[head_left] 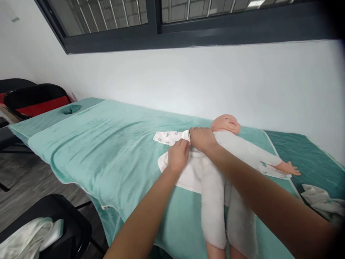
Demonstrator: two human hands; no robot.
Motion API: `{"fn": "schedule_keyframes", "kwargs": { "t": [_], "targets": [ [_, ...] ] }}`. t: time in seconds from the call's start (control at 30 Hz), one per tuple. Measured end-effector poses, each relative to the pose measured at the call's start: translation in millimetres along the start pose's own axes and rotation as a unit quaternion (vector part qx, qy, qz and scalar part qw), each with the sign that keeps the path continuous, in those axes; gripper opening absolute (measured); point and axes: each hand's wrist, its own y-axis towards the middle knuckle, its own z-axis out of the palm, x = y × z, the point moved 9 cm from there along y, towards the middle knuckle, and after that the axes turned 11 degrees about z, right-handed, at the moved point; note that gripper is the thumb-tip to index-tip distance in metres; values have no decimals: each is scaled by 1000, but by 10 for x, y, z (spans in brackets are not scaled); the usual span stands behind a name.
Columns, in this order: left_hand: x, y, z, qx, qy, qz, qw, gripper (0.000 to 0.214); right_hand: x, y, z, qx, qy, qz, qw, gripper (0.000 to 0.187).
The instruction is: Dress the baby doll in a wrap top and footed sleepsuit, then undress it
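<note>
Because it looks so soft, the sleeve (169,137) may flop

It points to nine o'clock from the right hand (203,139) on the green bench (121,144). The left hand (178,156) pinches its edge, and the right hand grips its inner end. The doll's head (225,123) lies at two o'clock. The cloth seems light and bendy, so that inner end looks good to hold.

A room resembling an infant-care training space holds a long, teal plush-draped massage bed (107,144) with an oval face hole (71,109), a white cloth-bodied, plastic-headed baby doll (233,142) and glossy black chairs (37,93).
</note>
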Motion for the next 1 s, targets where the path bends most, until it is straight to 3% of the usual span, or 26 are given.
{"fn": "schedule_keyframes", "kwargs": {
  "t": [0.17, 0.3, 0.37, 0.47, 0.57, 0.63, 0.73, 0.83, 0.93, 1.0],
  "targets": [
    [-15, -19, 16, 9, -11, -18, 1000, 27, -26, 5, -125, -8, 23, 21, 999, 29],
    [322, -103, -111, -99, -106, -129, 981, 26, -446, -242, -262, -25, 135, 52, 989, 36],
    [481, -159, -138, -150, -143, -177, 962, 20, -880, -488, -290, -66, 249, 124, 958, 38],
    [531, -149, -100, -143, -116, -187, 965, 14, -1569, -1012, -214, -166, 345, 271, 883, 43],
    [476, -102, -64, -108, -65, -175, 977, 15, -1972, -1436, 111, -140, 401, 405, 810, 43],
    [421, -76, -49, -80, -41, -159, 983, 12, -2036, -1551, 293, -83, 411, 442, 793, 42],
    [331, -59, -48, -45, -19, -131, 990, 5, -2010, -1555, 376, -44, 420, 442, 791, 45],
    [217, -30, -74, -49, -36, -107, 992, 10, -1968, -1529, 375, -60, 475, 435, 763, 49],
    [51, 107, -21, -63, -153, -86, 982, 12, -1897, -1518, 379, -96, 545, 413, 723, 54],
    [-30, 254, 41, -70, -241, -106, 962, 12, -1804, -1481, 378, -113, 580, 371, 716, 56]
  ]
}}
